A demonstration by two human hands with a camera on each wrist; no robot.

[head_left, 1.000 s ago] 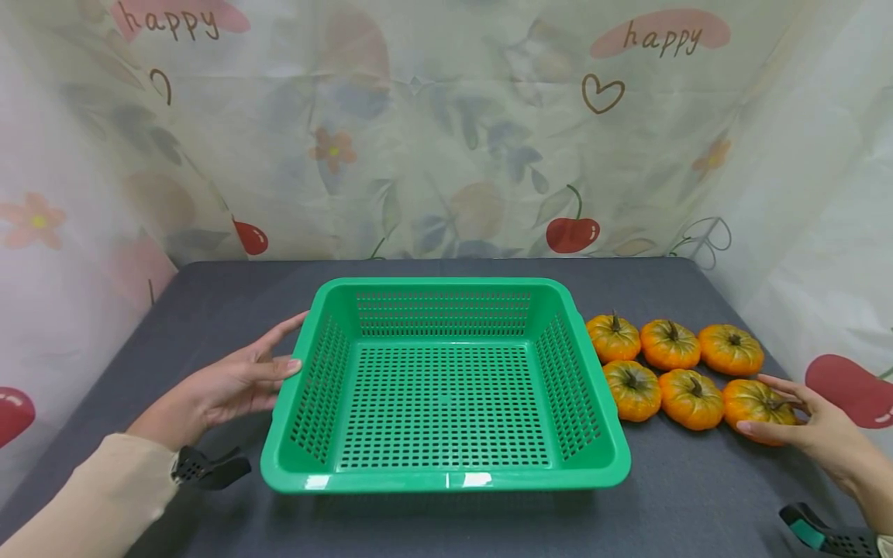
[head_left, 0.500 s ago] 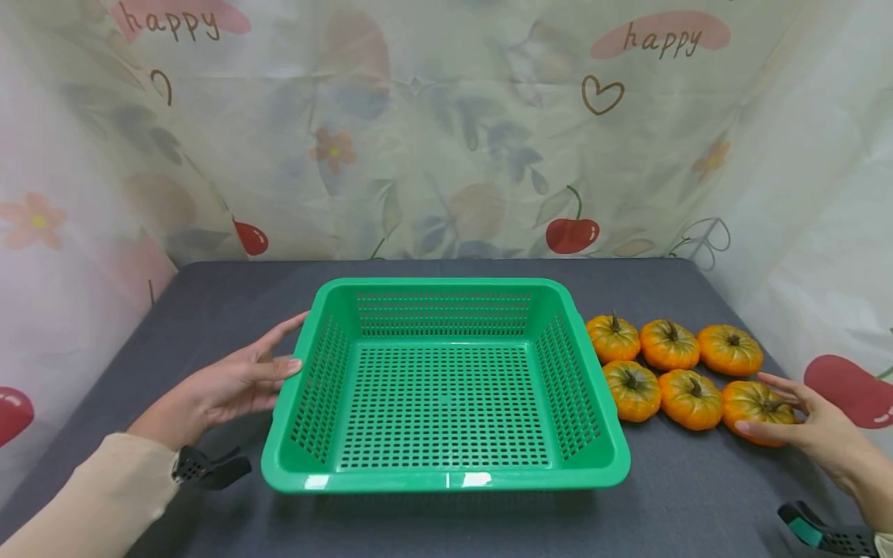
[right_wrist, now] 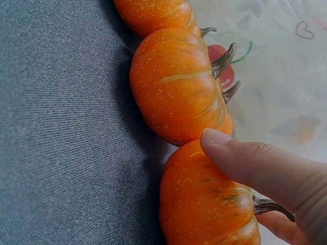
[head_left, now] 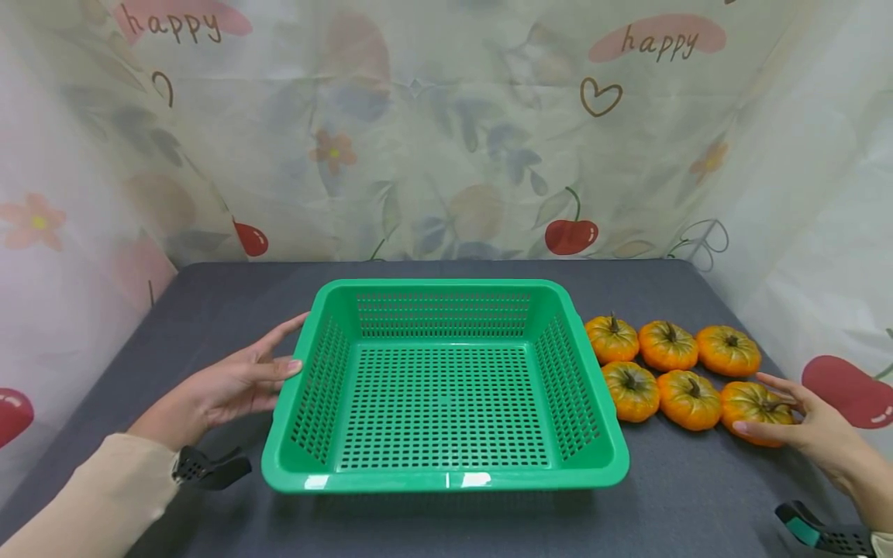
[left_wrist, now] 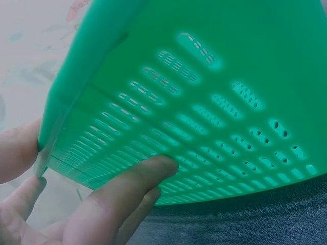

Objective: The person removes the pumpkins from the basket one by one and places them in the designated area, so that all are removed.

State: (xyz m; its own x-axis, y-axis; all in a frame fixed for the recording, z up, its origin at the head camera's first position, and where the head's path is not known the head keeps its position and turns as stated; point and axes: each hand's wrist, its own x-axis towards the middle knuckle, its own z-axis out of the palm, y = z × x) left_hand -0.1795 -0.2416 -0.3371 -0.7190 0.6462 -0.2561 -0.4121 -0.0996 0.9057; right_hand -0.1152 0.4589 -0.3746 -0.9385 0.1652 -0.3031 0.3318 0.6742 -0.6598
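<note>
A green plastic basket (head_left: 446, 403) with slotted walls stands in the middle of the table. My left hand (head_left: 233, 387) holds its left rim, thumb at the edge. In the left wrist view the other fingers (left_wrist: 122, 199) lie along the outside of the slotted wall. To the right of the basket, several small orange pumpkins (head_left: 691, 399) sit in two rows. My right hand (head_left: 816, 426) grips the front-row pumpkin at the far right (head_left: 755, 411), which still rests on the table. The thumb (right_wrist: 255, 161) lies on this pumpkin's side in the right wrist view; most other fingers are hidden there.
Dark grey cloth covers the table (head_left: 230, 302). Printed curtains (head_left: 418, 155) hang behind it and at both sides. The left pumpkins stand close against the basket's right wall. Each wrist wears a black strap (head_left: 209, 467).
</note>
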